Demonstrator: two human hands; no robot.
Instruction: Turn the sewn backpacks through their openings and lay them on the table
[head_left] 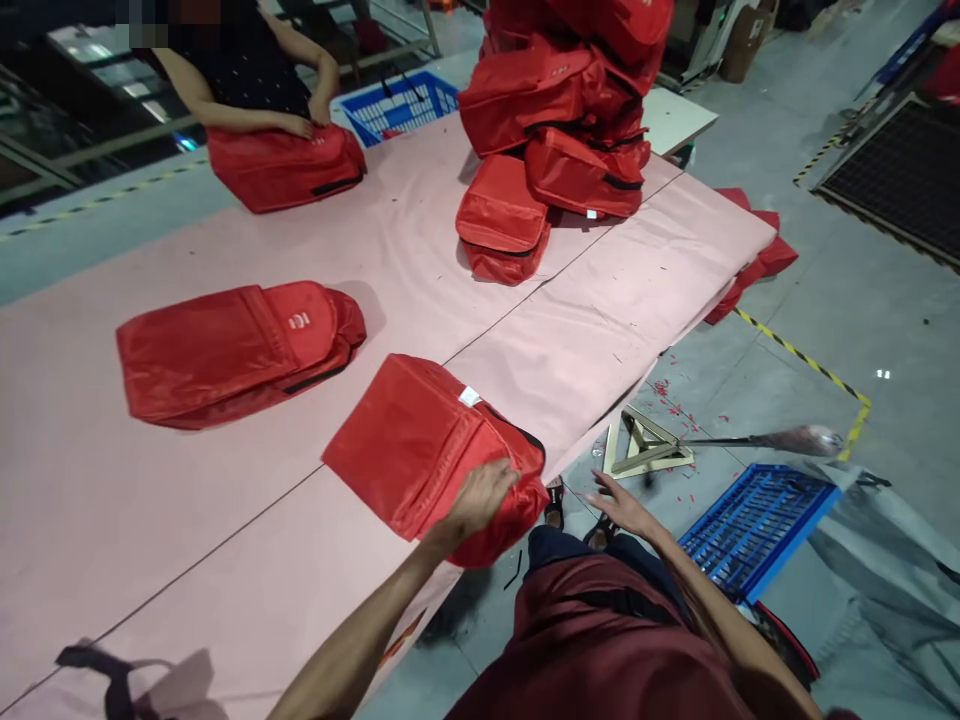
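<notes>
A red bag [427,440] lies at a slant on the near edge of the table, with a white tag and a dark zip along its far right side. My left hand [484,497] rests on top of its front panel, fingers laid over the fabric. Off the table edge, to the right of that bag, my right hand [621,502] hangs in the air with its fingers apart and nothing in them. Another red bag [240,350] with a small pale print lies flat to the left, out of reach of both hands.
A pink-covered table [262,510] spans the view. Several red bags are piled [555,120] at its far end. Across it, a person's hands touch a red bag [289,170]. A blue crate [757,530] and a triangular metal stand [649,445] are on the floor at right. A black strap [112,675] lies at lower left.
</notes>
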